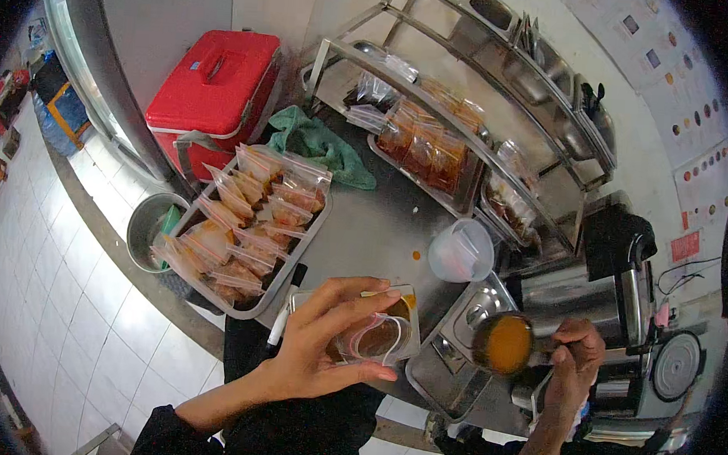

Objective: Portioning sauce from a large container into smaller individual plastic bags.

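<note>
My left hand is spread around a zip plastic bag whose mouth is held wide; brown content shows inside. The bag is at a clear square container with orange residue in its corner. To the right, my right hand grips the handle of a dark ladle or cup filled with orange-brown sauce. Below and beside that vessel lie steel trays. A black-and-white marker lies left of my left hand. Farther left, a metal tray holds several filled zip bags.
A translucent tub stands behind the steel trays. Beyond are a green cloth, a red cooler box, and a metal rack over trays of bagged food. A large steel pot is at right.
</note>
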Demonstrator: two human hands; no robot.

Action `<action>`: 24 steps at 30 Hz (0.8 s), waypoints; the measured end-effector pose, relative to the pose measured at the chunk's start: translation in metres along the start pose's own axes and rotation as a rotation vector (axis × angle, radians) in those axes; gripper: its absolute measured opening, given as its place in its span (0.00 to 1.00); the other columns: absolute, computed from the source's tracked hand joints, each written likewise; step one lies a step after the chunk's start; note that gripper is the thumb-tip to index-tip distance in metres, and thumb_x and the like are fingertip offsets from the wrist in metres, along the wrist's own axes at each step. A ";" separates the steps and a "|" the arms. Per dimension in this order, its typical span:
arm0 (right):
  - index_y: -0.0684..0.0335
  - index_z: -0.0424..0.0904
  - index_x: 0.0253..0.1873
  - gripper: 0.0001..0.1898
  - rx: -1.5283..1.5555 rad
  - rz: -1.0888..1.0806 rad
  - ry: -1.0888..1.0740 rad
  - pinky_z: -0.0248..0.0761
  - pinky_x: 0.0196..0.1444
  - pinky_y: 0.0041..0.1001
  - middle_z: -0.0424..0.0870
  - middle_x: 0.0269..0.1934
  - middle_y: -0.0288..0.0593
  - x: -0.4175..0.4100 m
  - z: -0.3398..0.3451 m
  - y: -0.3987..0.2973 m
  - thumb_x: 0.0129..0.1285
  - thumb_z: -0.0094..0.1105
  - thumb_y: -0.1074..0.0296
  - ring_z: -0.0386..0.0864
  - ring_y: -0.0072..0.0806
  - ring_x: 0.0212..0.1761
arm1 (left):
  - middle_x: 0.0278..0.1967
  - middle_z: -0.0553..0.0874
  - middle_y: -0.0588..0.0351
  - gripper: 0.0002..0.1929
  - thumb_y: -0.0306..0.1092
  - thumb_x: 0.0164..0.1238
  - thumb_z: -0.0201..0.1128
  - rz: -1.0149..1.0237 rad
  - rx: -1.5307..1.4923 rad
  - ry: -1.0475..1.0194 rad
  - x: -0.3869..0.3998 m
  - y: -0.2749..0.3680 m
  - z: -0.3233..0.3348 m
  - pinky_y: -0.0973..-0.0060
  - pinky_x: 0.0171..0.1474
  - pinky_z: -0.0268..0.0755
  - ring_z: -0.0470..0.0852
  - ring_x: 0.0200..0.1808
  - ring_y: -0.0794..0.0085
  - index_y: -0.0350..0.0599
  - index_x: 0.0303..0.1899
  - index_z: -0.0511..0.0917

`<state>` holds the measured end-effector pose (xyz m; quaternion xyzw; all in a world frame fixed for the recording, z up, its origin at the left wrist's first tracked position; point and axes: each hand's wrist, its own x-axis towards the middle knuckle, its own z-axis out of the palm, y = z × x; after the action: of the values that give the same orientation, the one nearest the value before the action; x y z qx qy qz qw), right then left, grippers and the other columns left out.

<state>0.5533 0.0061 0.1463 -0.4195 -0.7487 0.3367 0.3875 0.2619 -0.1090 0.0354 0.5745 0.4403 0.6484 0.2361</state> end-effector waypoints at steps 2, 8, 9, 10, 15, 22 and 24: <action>0.64 0.76 0.35 0.19 -0.012 0.017 -0.022 0.62 0.37 0.23 0.75 0.31 0.36 -0.001 0.001 0.001 0.52 0.74 0.55 0.70 0.23 0.33 | 0.58 0.75 0.44 0.38 0.46 0.47 0.78 0.023 0.005 -0.013 0.003 0.001 0.000 0.69 0.52 0.78 0.78 0.56 0.59 0.40 0.61 0.76; 0.64 0.77 0.34 0.18 0.003 0.032 0.011 0.62 0.35 0.22 0.75 0.29 0.36 0.004 -0.001 -0.014 0.53 0.74 0.56 0.70 0.22 0.32 | 0.53 0.76 0.44 0.36 0.50 0.54 0.73 0.031 0.049 -0.065 0.011 -0.002 0.011 0.67 0.51 0.73 0.78 0.51 0.56 0.41 0.61 0.73; 0.63 0.76 0.34 0.19 0.010 -0.032 -0.001 0.58 0.33 0.21 0.73 0.28 0.34 0.009 0.003 -0.017 0.54 0.73 0.54 0.66 0.20 0.30 | 0.52 0.76 0.45 0.35 0.51 0.54 0.73 0.018 0.060 -0.082 0.013 0.001 0.012 0.67 0.50 0.71 0.77 0.49 0.56 0.41 0.61 0.72; 0.62 0.75 0.33 0.19 0.009 -0.097 -0.008 0.54 0.30 0.20 0.70 0.27 0.31 0.014 0.004 -0.024 0.55 0.73 0.52 0.62 0.17 0.27 | 0.51 0.76 0.45 0.35 0.51 0.55 0.72 0.011 0.063 -0.102 0.017 0.003 0.014 0.66 0.49 0.69 0.77 0.48 0.56 0.41 0.60 0.71; 0.63 0.77 0.34 0.18 -0.010 -0.114 -0.030 0.57 0.32 0.20 0.73 0.28 0.33 0.021 0.005 -0.041 0.54 0.74 0.55 0.66 0.18 0.29 | 0.49 0.76 0.44 0.35 0.51 0.57 0.71 0.133 0.027 -0.061 0.033 0.009 0.027 0.65 0.48 0.68 0.76 0.46 0.54 0.38 0.60 0.69; 0.63 0.80 0.34 0.14 -0.072 -0.175 0.048 0.61 0.35 0.21 0.76 0.30 0.35 0.022 0.009 -0.055 0.52 0.76 0.61 0.70 0.21 0.32 | 0.44 0.75 0.43 0.37 0.54 0.57 0.71 0.004 -0.032 -0.059 0.045 0.029 0.032 0.62 0.45 0.66 0.75 0.42 0.54 0.34 0.58 0.68; 0.63 0.80 0.34 0.14 -0.098 -0.210 0.068 0.62 0.36 0.22 0.77 0.30 0.35 0.022 0.008 -0.057 0.52 0.76 0.62 0.70 0.21 0.32 | 0.43 0.75 0.44 0.37 0.54 0.57 0.70 0.038 -0.036 -0.038 0.045 0.029 0.037 0.62 0.45 0.66 0.74 0.42 0.54 0.34 0.58 0.67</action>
<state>0.5173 0.0001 0.1961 -0.3683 -0.7905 0.2430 0.4247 0.2924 -0.0756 0.0824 0.5905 0.4130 0.6495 0.2424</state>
